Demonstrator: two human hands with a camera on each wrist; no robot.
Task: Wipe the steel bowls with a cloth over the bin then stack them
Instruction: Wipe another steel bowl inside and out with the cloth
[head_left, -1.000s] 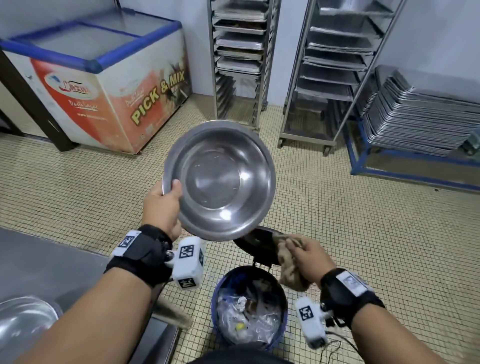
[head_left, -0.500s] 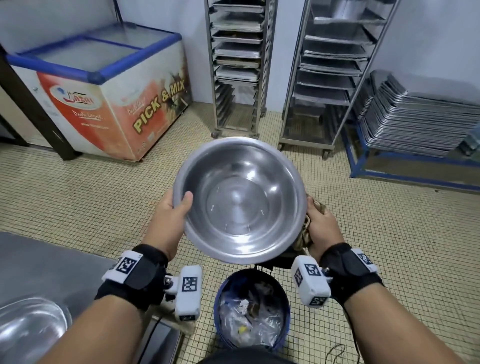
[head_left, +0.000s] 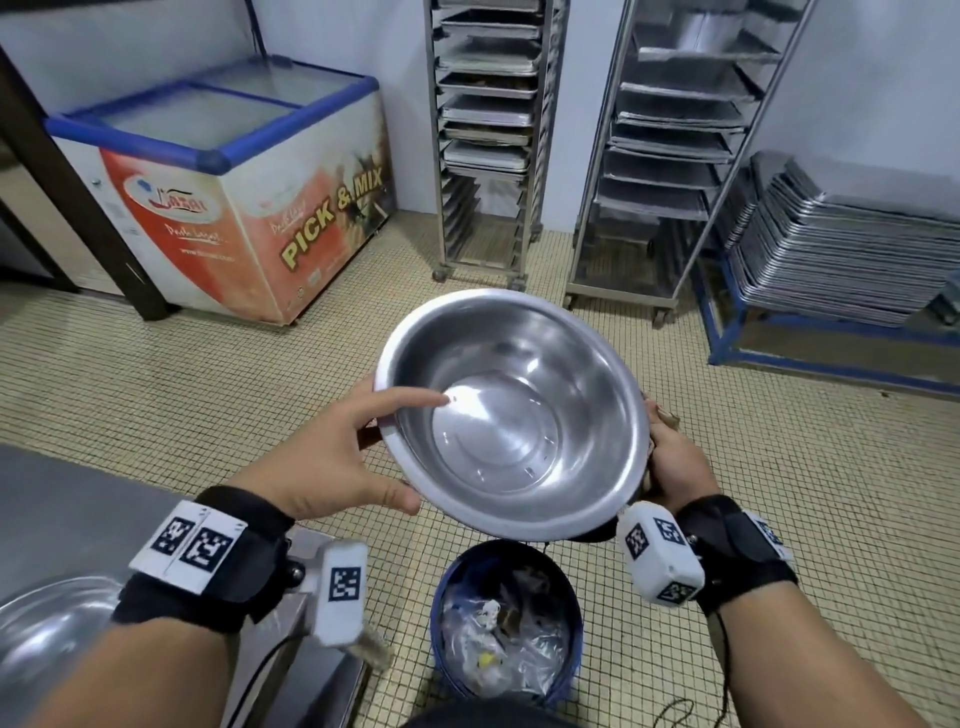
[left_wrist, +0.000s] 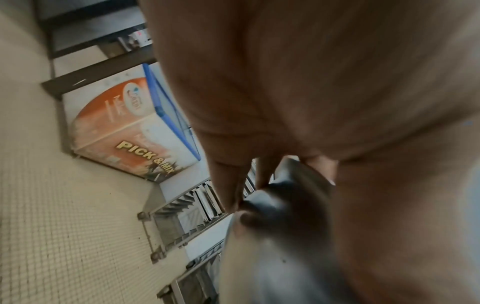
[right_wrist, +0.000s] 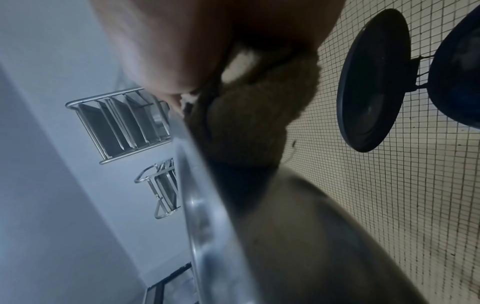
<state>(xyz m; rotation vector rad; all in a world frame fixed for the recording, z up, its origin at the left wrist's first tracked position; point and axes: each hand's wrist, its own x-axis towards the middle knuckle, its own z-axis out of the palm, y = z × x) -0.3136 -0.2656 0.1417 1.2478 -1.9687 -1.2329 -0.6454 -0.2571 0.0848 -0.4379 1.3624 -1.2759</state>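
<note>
Both hands at bowl (head_left: 511, 410) rim, right hand (head_left: 675, 462) pressing cloth (right_wrist: 254, 115), above bin (head_left: 506, 618)

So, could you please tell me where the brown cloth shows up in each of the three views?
Head: the cloth peeks out at centre right, between the right hand and the steel bowl.
Left wrist: not in it.
Right wrist: cloth fills the upper centre, pressed on the bowl's outer wall.
Shared landmark: the tray racks against the wall.
</note>
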